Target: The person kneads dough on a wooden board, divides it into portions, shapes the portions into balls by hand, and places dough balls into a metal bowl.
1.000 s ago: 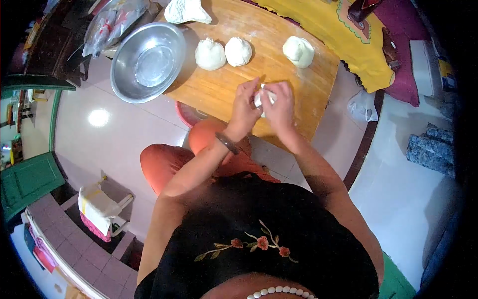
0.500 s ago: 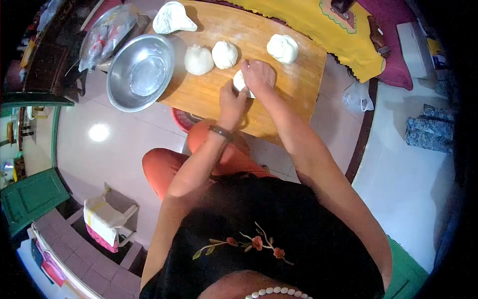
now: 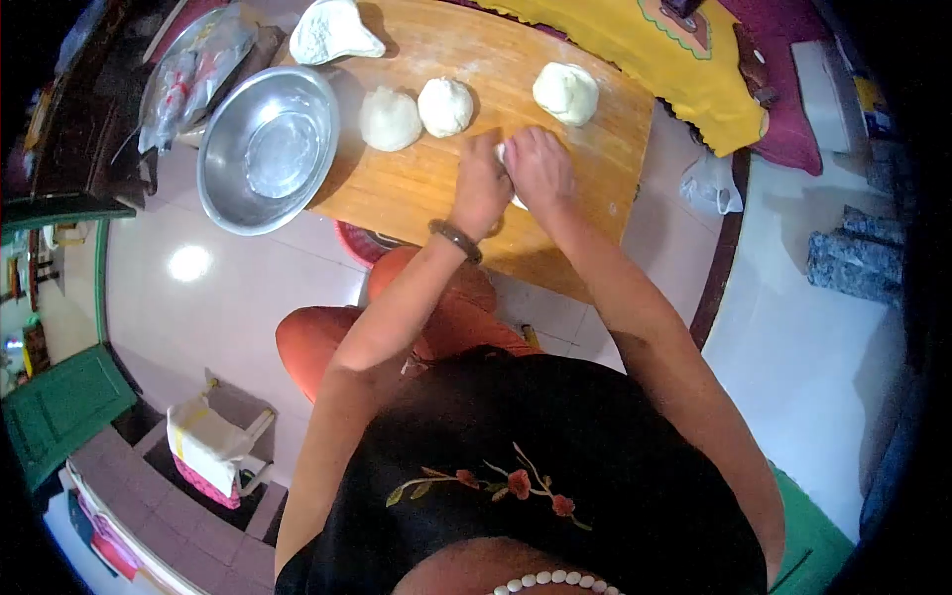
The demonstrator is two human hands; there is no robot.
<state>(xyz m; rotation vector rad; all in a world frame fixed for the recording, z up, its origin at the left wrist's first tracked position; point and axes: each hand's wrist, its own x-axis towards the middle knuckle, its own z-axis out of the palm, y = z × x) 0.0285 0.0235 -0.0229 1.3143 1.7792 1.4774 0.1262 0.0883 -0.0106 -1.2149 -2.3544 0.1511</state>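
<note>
On the wooden board, my left hand [image 3: 483, 186] and my right hand [image 3: 538, 171] are closed around a piece of white dough [image 3: 517, 202]. Only small bits of that dough show between them. Past my hands lie two rounded dough balls, one paler and floury [image 3: 391, 119] and one smaller [image 3: 445, 107]. Farther right sits another dough ball [image 3: 566, 94]. A flat, irregular piece of dough [image 3: 333, 32] rests at the board's far left.
A metal basin [image 3: 269, 150] stands at the left of the wooden board [image 3: 416, 208]. Behind it are plastic bags [image 3: 194, 89]. A yellow cloth [image 3: 635, 59] lies beyond the board, a white bag [image 3: 710, 185] to the right, and a red basket [image 3: 355, 242] below the edge.
My right hand has come down from on top of the dough to its right side. My left hand has moved up against it, and both now cover most of the dough.
</note>
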